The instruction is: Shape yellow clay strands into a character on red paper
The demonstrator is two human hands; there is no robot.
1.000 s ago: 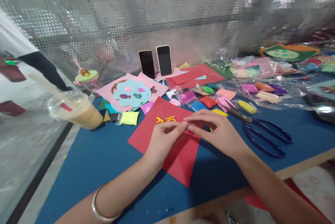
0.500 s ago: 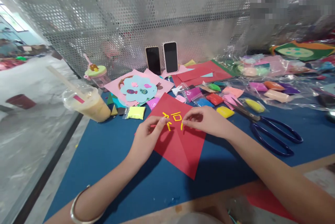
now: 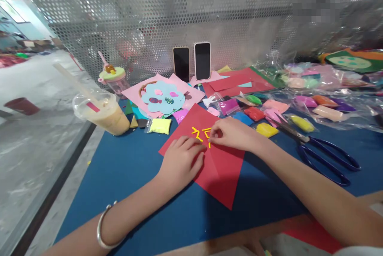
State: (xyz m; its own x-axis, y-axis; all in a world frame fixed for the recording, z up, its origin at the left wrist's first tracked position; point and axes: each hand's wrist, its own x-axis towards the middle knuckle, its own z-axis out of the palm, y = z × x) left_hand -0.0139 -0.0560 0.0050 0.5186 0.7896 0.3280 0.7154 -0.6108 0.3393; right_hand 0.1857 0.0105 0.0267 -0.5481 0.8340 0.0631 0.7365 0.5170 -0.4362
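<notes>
A red square of paper (image 3: pixel 220 176) lies cornerwise on the blue mat (image 3: pixel 137 184). Thin yellow clay strips (image 3: pixel 198 133) form strokes near its top corner. My left hand (image 3: pixel 181 162) rests flat on the paper, fingers stretched out beside the strokes. My right hand (image 3: pixel 231 133) pinches thumb and forefinger at a short yellow strip on the paper, just right of the strokes.
A lidded drink cup with a straw (image 3: pixel 103 113) stands at the left. Blue-handled scissors (image 3: pixel 324 154) lie to the right. Bags of coloured clay (image 3: pixel 254 113), pink and blue paper cut-outs (image 3: pixel 161 98) and two phones (image 3: pixel 192 62) propped on the perforated metal screen sit behind.
My left hand has dropped from a pinch to lie flat on the red paper. My right hand has stayed pinching at the yellow strip. The camera has shifted, so everything sits further right.
</notes>
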